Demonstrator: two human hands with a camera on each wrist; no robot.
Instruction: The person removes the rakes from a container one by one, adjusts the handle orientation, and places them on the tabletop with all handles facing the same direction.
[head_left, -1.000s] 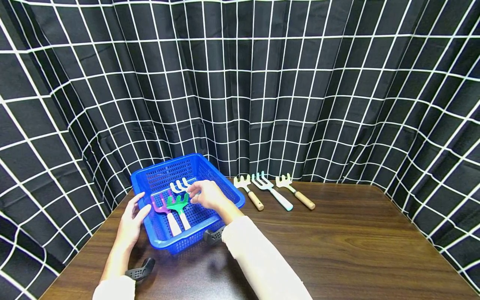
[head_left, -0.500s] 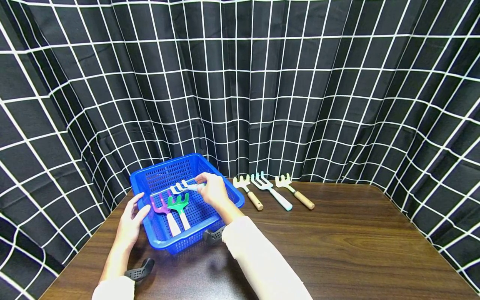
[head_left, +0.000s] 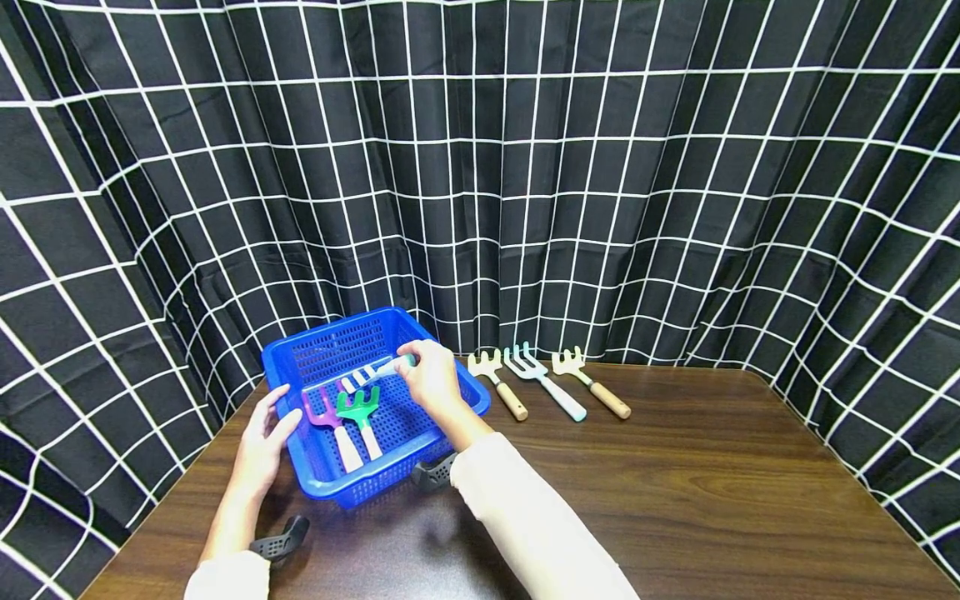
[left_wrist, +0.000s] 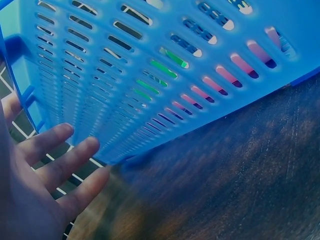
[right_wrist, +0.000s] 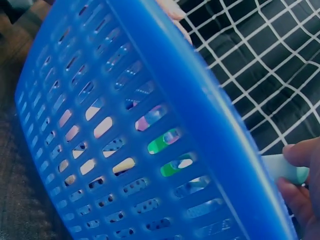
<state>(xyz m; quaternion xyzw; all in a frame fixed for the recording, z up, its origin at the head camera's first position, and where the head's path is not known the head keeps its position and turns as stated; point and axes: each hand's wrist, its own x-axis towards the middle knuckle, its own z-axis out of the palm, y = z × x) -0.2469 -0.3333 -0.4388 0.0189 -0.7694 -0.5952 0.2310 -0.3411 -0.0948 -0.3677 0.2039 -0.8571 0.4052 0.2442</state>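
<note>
A blue plastic basket (head_left: 330, 487) with slotted walls stands on the left of the table. My left hand (head_left: 261, 446) holds its left rim, with the thumb over the edge; three fingers (left_wrist: 70, 172) spread outside the wall in the left wrist view. Inside, my right hand (head_left: 435, 379) pinches the mint-tipped handle end of a hand fork (head_left: 386, 368) with pale blue-white tines. In the right wrist view this handle (right_wrist: 280, 167) shows between thumb and fingers, just past the rim. A purple hand fork (head_left: 326, 418) and a green hand fork (head_left: 360, 408) lie in the basket.
Right of the basket, three hand forks lie in a row on the wooden table (head_left: 675, 475): one with a cream head and wooden handle (head_left: 510, 400), one mint and white (head_left: 558, 396), another cream and wooden (head_left: 607, 400). A black gridded curtain (head_left: 570, 208) hangs behind.
My right hand has moved slightly back and right inside the basket, and has taken the handle end of the pale hand fork, which has turned and lifted at that end. The left hand stays put.
</note>
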